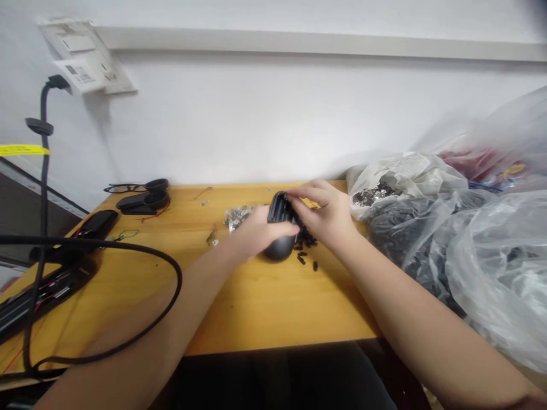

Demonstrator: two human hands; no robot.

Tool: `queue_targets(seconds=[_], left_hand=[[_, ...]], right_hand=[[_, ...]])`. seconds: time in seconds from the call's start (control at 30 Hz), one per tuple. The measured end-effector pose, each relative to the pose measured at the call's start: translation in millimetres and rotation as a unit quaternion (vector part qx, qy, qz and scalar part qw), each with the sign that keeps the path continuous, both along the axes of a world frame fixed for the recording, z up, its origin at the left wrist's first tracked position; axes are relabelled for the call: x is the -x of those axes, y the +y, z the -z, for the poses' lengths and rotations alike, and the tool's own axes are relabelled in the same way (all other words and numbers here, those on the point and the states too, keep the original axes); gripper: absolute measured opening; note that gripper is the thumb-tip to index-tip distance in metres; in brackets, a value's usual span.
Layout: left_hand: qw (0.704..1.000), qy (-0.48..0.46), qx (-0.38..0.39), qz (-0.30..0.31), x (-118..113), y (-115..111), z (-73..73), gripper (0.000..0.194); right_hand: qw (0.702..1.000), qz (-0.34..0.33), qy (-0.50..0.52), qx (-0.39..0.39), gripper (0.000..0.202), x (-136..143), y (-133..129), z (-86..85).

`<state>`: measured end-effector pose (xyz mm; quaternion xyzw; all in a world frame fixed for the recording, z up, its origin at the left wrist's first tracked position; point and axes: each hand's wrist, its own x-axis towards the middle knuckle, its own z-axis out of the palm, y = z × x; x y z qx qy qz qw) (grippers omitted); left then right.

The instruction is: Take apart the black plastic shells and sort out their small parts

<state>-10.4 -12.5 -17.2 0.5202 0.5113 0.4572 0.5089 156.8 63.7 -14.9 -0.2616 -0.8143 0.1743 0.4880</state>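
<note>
My left hand [258,230] is wrapped round a black plastic housing [280,247] with a rounded near end and a hollow, ribbed inside, its thumb lying across the front. At the housing's far end, the thumb and fingertips of my right hand [325,210] are pinched together. Whatever sits between those fingertips is too small or hidden to make out. Small black plastic pieces [301,259] lie on the table beneath and beside my right hand. Left of the housing, partly behind my left hand, is a heap of small shiny metal pieces [237,216].
Black housings with wires [55,282] and round-ended black parts [145,200] lie on the left of the wooden table [282,313]. A black cable [171,262] loops over my left forearm. Plastic bags [427,245] crowd the right side, one holding metal pieces. A white wall [256,119] stands behind.
</note>
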Motion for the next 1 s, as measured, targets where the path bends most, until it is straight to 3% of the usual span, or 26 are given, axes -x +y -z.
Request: queue_targets(seconds=[0.27,0.4,0.53,0.7,0.8,0.93,1.0], left_hand=[[0.997,0.07,-0.009,0.012,3.4,-0.5,-2.2,0.018],[0.998,0.064,-0.025,0.015,3.1,-2.0,-2.7,0.019],[0.999,0.028,-0.031,0.002,3.0,-5.1,-3.5,0.026],[0.998,0.045,-0.04,-0.033,6.0,-4.7,-3.7,0.048],[0.995,0.062,-0.052,-0.057,7.0,-1.6,-2.7,0.051],[0.998,0.024,-0.029,-0.048,8.3,2.3,-0.4,0.046],[0.999,0.016,-0.029,-0.039,9.6,2.9,-0.2,0.044]], right_hand=[[0.999,0.009,-0.013,0.031,0.018,0.9,4.7,0.7],[0.995,-0.045,0.02,0.089,0.014,-2.4,5.9,-5.3],[0.97,-0.135,0.04,0.197,0.022,-6.2,4.3,-10.8],[0.94,-0.186,0.07,0.276,0.023,-5.3,2.0,-12.8],[0.916,-0.216,0.075,0.329,0.021,-4.8,1.2,-13.1],[0.901,-0.217,0.069,0.368,0.023,-6.4,0.3,-14.6],[0.897,-0.211,0.053,0.384,0.041,-7.8,-0.2,-16.1]])
